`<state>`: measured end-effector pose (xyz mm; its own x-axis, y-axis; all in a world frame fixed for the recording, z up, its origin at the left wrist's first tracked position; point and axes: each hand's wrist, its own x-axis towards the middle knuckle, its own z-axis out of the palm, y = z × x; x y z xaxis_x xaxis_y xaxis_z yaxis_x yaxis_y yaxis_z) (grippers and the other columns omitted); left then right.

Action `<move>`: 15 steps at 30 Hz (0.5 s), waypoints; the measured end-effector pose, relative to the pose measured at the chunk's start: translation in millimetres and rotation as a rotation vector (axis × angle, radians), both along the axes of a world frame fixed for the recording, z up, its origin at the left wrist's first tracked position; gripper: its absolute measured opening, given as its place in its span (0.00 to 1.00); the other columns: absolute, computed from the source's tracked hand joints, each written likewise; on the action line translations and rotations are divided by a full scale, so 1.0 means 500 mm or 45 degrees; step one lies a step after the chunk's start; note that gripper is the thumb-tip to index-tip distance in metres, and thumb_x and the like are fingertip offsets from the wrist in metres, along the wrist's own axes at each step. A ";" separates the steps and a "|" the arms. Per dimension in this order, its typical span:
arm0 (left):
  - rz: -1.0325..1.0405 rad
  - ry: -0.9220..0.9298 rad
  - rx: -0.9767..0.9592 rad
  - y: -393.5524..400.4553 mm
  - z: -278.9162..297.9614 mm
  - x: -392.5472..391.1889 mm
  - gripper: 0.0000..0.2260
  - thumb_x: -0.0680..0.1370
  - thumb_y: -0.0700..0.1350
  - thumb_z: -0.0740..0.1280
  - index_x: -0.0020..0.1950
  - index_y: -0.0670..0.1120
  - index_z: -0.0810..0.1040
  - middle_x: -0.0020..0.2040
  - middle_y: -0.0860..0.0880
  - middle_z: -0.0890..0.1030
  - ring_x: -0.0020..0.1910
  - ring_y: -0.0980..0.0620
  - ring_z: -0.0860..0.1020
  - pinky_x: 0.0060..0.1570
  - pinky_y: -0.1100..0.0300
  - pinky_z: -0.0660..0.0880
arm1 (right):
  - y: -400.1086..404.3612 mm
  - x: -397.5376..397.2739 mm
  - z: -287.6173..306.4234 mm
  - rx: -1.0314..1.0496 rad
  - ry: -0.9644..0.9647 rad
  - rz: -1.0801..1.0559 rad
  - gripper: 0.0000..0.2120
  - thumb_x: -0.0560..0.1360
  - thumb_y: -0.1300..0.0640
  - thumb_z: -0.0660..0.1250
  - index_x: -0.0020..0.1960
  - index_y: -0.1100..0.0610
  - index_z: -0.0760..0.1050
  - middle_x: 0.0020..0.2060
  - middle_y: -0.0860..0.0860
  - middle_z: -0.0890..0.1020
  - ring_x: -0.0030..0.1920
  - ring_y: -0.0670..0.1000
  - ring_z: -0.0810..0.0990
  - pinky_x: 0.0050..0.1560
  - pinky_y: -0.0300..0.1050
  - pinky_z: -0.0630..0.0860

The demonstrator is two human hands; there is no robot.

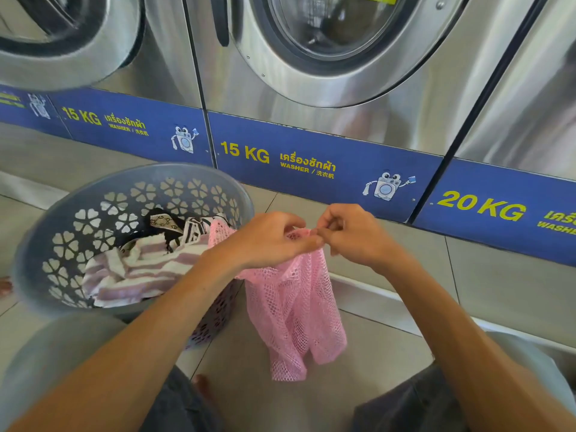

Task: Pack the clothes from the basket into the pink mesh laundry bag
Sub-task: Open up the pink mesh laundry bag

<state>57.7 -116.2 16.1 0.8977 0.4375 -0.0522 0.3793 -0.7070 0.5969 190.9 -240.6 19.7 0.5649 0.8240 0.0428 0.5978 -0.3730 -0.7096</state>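
A pink mesh laundry bag (296, 310) hangs limp in front of me, above the tiled floor. My left hand (268, 240) and my right hand (349, 232) both pinch its top edge, fingertips almost touching. One corner of the bag drapes over the rim of a grey plastic basket (78, 219) with flower-shaped holes, at my left. Inside the basket lie clothes: a white and mauve striped garment (140, 269) and a black and white patterned piece (180, 226).
A row of steel front-load washers (327, 51) with a blue base band (311, 163) stands close ahead on a raised tiled step (405, 266). My knees in dark shorts (414, 403) frame the bottom of the view. A bare foot (202, 385) rests on the floor below the bag.
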 end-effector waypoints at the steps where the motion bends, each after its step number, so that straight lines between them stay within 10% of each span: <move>1: -0.032 0.005 0.108 0.000 -0.002 0.000 0.14 0.74 0.62 0.67 0.51 0.54 0.79 0.47 0.57 0.80 0.49 0.55 0.79 0.52 0.60 0.74 | 0.002 -0.001 -0.002 -0.005 -0.006 -0.006 0.05 0.72 0.56 0.73 0.40 0.55 0.78 0.32 0.50 0.83 0.29 0.45 0.78 0.38 0.44 0.77; 5: 0.071 -0.158 0.235 0.011 -0.013 0.002 0.09 0.78 0.50 0.68 0.56 0.55 0.84 0.49 0.55 0.86 0.50 0.53 0.82 0.51 0.51 0.79 | 0.000 0.005 -0.002 -0.053 0.040 -0.048 0.07 0.72 0.54 0.74 0.40 0.56 0.78 0.31 0.50 0.84 0.27 0.44 0.79 0.38 0.44 0.77; 11: 0.342 -0.553 0.097 0.047 0.030 -0.010 0.08 0.79 0.42 0.67 0.54 0.50 0.84 0.46 0.57 0.82 0.46 0.59 0.78 0.48 0.74 0.70 | -0.021 0.077 -0.014 -0.495 -0.137 -0.293 0.05 0.70 0.56 0.68 0.38 0.57 0.79 0.30 0.51 0.84 0.36 0.53 0.84 0.44 0.48 0.81; 15: 0.546 -0.763 -0.050 0.075 0.045 -0.023 0.09 0.79 0.41 0.64 0.52 0.51 0.82 0.45 0.59 0.81 0.45 0.59 0.77 0.51 0.63 0.73 | -0.066 0.132 0.005 -0.707 -0.130 -0.421 0.06 0.73 0.58 0.66 0.41 0.60 0.79 0.29 0.49 0.83 0.28 0.50 0.80 0.27 0.37 0.71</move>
<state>46.4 -78.8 38.8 0.5276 0.7645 0.3704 0.2188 -0.5437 0.8103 256.8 -273.4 22.3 0.8080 0.5226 -0.2721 0.4430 -0.8434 -0.3041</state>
